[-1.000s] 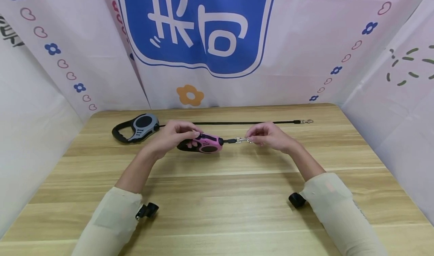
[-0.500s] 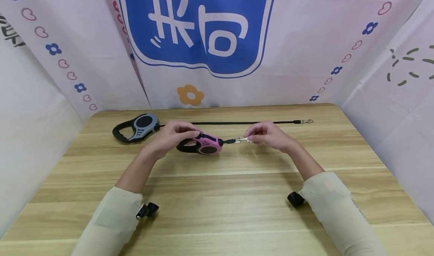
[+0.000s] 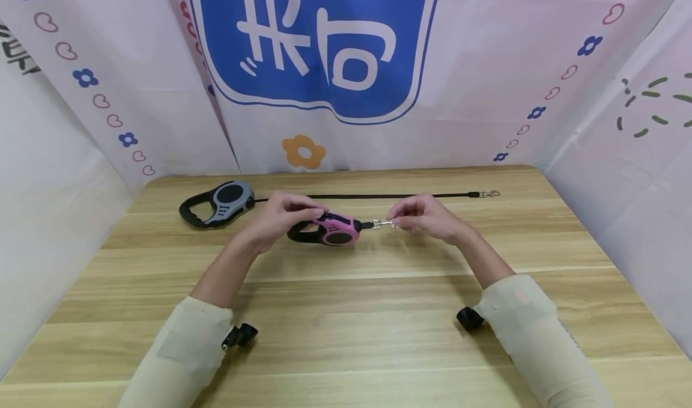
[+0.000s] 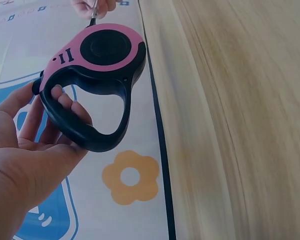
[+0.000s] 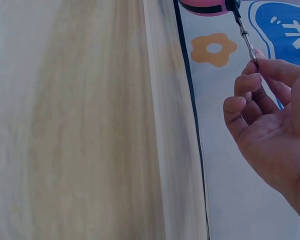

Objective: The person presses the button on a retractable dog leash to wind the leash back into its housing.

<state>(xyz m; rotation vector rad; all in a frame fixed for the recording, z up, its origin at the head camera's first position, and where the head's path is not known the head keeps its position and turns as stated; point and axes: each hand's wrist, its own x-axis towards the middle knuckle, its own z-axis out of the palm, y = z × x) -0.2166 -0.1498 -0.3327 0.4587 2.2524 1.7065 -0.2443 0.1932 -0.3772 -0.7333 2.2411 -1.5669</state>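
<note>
A pink and black retractable dog leash [image 3: 339, 230] is held up over the table, its loop handle toward the left. My left hand [image 3: 273, 220] grips that handle; in the left wrist view the fingers [image 4: 65, 100] curl round its side and the thumb touches the black button [image 4: 36, 86]. My right hand [image 3: 427, 219] pinches the silver snap hook [image 3: 382, 223] at the end of the leash's short black cord. In the right wrist view the hook [image 5: 248, 44] runs from the fingertips up to the leash body.
Behind my hands lies a grey and black retractable leash [image 3: 231, 200]. Its black cord [image 3: 367, 196] stretches right to another snap hook [image 3: 489, 194]. The wooden table [image 3: 346, 324] meets a printed cloth [image 3: 476, 95] at its back edge.
Over the last half second my left hand and the pink leash have shifted slightly right, toward my right hand. The snap hook stays pinched; the grey leash has not moved.
</note>
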